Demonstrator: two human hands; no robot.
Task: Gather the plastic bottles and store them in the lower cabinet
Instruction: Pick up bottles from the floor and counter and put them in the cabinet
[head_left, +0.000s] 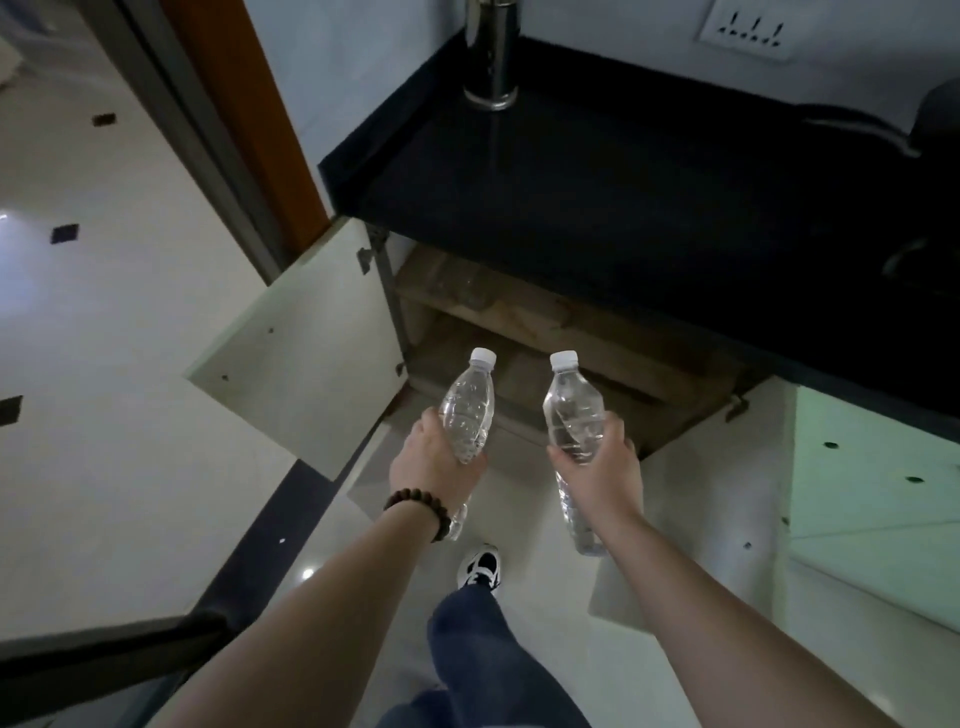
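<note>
Plastic bottles, two of them, clear with white caps, sit at the centre of the frame, one in each hand, caps pointing toward the open lower cabinet (545, 332) just above them. The left bottle (467, 410) is held around its lower half by the left hand (436, 462), whose grip is wrapped round the ribbed body; its base shows below the wrist, beside a dark beaded bracelet (415, 512). The right bottle (571, 410) is held by the right hand (602, 467), the grip curled round its middle, and its lower end runs down along the inside of the forearm. The two bottles are near each other but apart. The cabinet's left door (296, 358) stands swung open at centre left, and a second pale door (878, 488) is open at the right edge. Inside, wooden shelves are visible, and something pale lies on the upper shelf, too dim to identify. Above the cabinet, the dark table (623, 197) fills the upper right, with a shiny metal cylinder (492, 57) at top centre and a wall socket (748, 31) at the upper right. At bottom centre, a black-and-white shoe (480, 566) stands on the pale floor (104, 364).
</note>
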